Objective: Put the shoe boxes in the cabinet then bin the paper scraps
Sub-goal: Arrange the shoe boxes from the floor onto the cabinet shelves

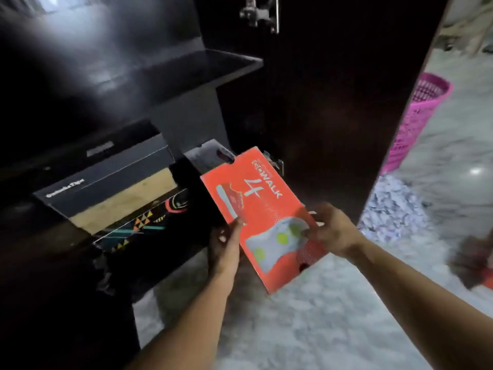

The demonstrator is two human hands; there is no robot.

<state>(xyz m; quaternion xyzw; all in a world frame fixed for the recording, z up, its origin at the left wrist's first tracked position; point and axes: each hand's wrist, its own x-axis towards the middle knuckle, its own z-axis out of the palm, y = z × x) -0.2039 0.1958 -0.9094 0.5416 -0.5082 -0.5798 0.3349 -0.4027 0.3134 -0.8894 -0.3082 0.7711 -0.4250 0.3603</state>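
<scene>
An orange shoe box [262, 209] printed with a shoe picture and "WALK 4" is held tilted in front of the dark open cabinet [160, 76]. My left hand [224, 244] grips its near left edge and my right hand [333, 228] grips its right side. Inside the cabinet's lower shelf lie a black and tan shoe box [112, 188] on a patterned black box [138, 228], with a grey box [210, 153] further in. A heap of white paper scraps [392, 209] lies on the floor to the right.
The cabinet door [333, 102] stands open between the boxes and a pink mesh bin [418, 116] on the pale floor. An upper shelf [208, 62] in the cabinet is bare. A dark and orange object [474, 265] sits at the right edge.
</scene>
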